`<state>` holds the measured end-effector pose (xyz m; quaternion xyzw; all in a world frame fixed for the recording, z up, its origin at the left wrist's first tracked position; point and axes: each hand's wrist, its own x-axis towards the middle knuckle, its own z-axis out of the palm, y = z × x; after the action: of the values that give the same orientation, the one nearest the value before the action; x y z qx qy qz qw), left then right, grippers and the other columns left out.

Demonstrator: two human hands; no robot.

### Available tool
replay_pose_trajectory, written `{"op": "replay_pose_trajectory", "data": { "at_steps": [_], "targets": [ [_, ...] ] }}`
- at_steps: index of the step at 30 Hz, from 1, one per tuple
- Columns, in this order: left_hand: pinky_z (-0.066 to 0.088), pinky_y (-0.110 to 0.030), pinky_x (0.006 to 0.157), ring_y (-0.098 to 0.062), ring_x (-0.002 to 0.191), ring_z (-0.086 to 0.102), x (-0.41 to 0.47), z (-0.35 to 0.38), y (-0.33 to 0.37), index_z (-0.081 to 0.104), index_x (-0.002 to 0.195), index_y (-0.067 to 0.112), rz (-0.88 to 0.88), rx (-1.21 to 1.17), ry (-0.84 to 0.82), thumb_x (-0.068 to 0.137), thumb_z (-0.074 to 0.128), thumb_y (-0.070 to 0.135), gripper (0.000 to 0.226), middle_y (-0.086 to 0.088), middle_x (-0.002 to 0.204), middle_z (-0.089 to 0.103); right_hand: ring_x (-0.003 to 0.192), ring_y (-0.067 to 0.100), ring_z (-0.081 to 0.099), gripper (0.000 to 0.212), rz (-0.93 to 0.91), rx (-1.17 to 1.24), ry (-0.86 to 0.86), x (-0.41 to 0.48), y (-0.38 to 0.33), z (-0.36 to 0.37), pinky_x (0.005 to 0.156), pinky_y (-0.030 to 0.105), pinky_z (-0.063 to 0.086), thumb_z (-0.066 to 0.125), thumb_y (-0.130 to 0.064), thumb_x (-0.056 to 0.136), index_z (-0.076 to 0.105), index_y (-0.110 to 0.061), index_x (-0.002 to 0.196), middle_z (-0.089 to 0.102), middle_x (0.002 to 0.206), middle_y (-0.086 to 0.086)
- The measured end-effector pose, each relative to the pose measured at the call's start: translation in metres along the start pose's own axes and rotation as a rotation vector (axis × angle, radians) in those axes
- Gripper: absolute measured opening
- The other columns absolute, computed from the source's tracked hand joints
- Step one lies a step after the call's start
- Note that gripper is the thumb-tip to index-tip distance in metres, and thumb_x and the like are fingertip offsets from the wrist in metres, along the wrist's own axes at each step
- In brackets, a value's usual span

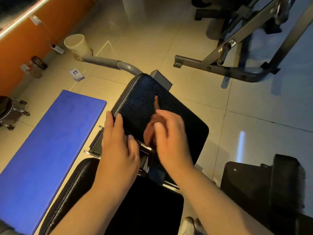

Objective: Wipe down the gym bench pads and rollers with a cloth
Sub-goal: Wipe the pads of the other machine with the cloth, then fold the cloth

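Note:
A black padded bench pad point(140, 97) lies tilted in the middle of the view, and a second black pad point(149, 206) sits nearer to me below it. My left hand point(118, 146) rests over the metal hinge between them, its fingertips touching the far pad's left edge. My right hand point(171, 138) hovers over the far pad and is motion-blurred, with its fingers curled. Under it lies a blurred brownish shape point(152, 128); I cannot tell whether it is a cloth or the hand's reflection. No rollers are clearly in view.
A blue padded bench point(50, 141) runs along the left. A white bucket point(77, 44), a small box point(77, 75) and a wheeled stool point(10, 111) stand on the tiled floor by the orange wall. A grey machine frame point(237, 72) and black equipment point(254, 184) stand on the right.

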<state>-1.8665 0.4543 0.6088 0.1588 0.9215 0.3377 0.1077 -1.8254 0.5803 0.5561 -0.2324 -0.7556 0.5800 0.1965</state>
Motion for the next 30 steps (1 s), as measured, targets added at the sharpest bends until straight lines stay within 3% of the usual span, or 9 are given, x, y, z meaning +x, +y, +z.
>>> {"op": "replay_pose_trajectory", "data": {
  "at_steps": [3, 6, 8, 11, 15, 19, 22, 25, 30],
  "targets": [
    [-0.001, -0.014, 0.113, 0.002, 0.146, -0.006, -0.015, 0.004, 0.014, 0.027, 0.156, 0.023, 0.007, 0.049, 0.017, 0.101, 0.048, 0.026, 0.059, 0.005, 0.167, -0.004, 0.108, 0.008, 0.061, 0.021, 0.436, 0.202, 0.155, -0.005, 0.008, -0.037, 0.085, 0.018, 0.053, 0.049, -0.025, 0.102, 0.055, -0.032, 0.120, 0.058, 0.114, -0.013],
    [0.020, -0.038, 0.120, -0.011, 0.148, 0.020, -0.028, 0.010, 0.032, 0.039, 0.151, 0.025, 0.120, 0.039, -0.012, 0.098, 0.049, 0.045, 0.057, 0.003, 0.160, 0.025, 0.108, 0.007, 0.060, 0.020, 0.541, 0.292, 0.061, -0.031, -0.012, -0.068, 0.090, 0.026, 0.052, 0.053, -0.036, 0.100, 0.057, -0.040, 0.119, 0.060, 0.117, -0.014],
    [0.041, -0.030, 0.107, 0.003, 0.129, 0.047, -0.037, 0.009, 0.053, 0.047, 0.141, 0.037, -0.036, -0.269, -0.264, 0.093, 0.049, 0.064, 0.055, 0.016, 0.139, 0.051, 0.112, 0.010, 0.061, 0.024, 0.564, 0.406, -0.053, -0.056, -0.032, -0.084, 0.098, 0.037, 0.052, 0.057, -0.037, 0.097, 0.059, -0.045, 0.119, 0.063, 0.118, -0.013],
    [0.055, -0.034, 0.085, -0.013, 0.097, 0.069, -0.056, 0.016, 0.069, 0.069, 0.102, 0.035, -0.199, -0.611, -0.488, 0.092, 0.061, 0.043, 0.015, 0.003, 0.102, 0.071, 0.112, 0.013, 0.061, 0.041, 0.602, 0.455, -0.159, -0.097, -0.062, -0.109, 0.099, 0.041, 0.052, 0.064, -0.021, 0.091, 0.056, -0.051, 0.118, 0.061, 0.119, -0.011],
    [0.053, -0.039, 0.073, -0.025, 0.083, 0.062, -0.091, 0.016, 0.082, 0.064, 0.095, 0.025, -0.142, -0.565, -0.461, 0.101, 0.052, 0.029, 0.013, -0.009, 0.091, 0.065, 0.113, 0.011, 0.058, 0.048, 0.654, 0.251, -0.060, -0.152, -0.083, -0.138, 0.094, 0.036, 0.056, 0.060, -0.018, 0.088, 0.052, -0.055, 0.118, 0.056, 0.121, -0.013],
    [0.051, -0.046, 0.073, -0.025, 0.082, 0.056, -0.140, -0.001, 0.121, 0.061, 0.098, 0.031, -0.114, -0.671, -0.607, 0.104, 0.045, 0.038, 0.019, -0.009, 0.093, 0.057, 0.088, 0.017, 0.068, 0.015, 0.745, 0.174, 0.053, -0.222, -0.105, -0.169, 0.071, 0.033, 0.058, 0.052, -0.026, 0.094, 0.064, -0.029, 0.102, 0.067, 0.098, 0.001],
    [0.055, -0.044, 0.070, -0.024, 0.081, 0.059, -0.182, -0.016, 0.159, 0.062, 0.099, 0.031, -0.085, -0.689, -0.824, 0.103, 0.042, 0.046, 0.025, -0.007, 0.091, 0.057, 0.089, 0.018, 0.070, 0.015, 0.793, 0.161, 0.166, -0.288, -0.128, -0.193, 0.086, 0.039, 0.056, 0.054, -0.037, 0.095, 0.065, -0.027, 0.096, 0.069, 0.096, 0.004],
    [0.056, -0.039, 0.063, -0.029, 0.078, 0.065, -0.236, -0.023, 0.193, 0.062, 0.096, 0.028, 0.067, -0.618, -1.096, 0.101, 0.041, 0.049, 0.030, -0.011, 0.090, 0.061, 0.099, 0.007, 0.066, 0.020, 0.721, 0.195, 0.283, -0.359, -0.154, -0.219, 0.087, 0.028, 0.053, 0.057, -0.027, 0.094, 0.061, -0.044, 0.102, 0.068, 0.101, -0.011],
    [0.058, -0.061, 0.077, -0.042, 0.094, 0.067, -0.337, -0.020, 0.245, 0.064, 0.099, 0.021, 0.303, -0.553, -1.403, 0.099, 0.047, 0.048, 0.032, -0.023, 0.102, 0.063, 0.107, 0.008, 0.066, 0.037, 0.603, 0.412, 0.513, -0.470, -0.201, -0.246, 0.083, 0.024, 0.055, 0.061, -0.015, 0.094, 0.056, -0.032, 0.126, 0.070, 0.110, -0.008]
  ]
}}
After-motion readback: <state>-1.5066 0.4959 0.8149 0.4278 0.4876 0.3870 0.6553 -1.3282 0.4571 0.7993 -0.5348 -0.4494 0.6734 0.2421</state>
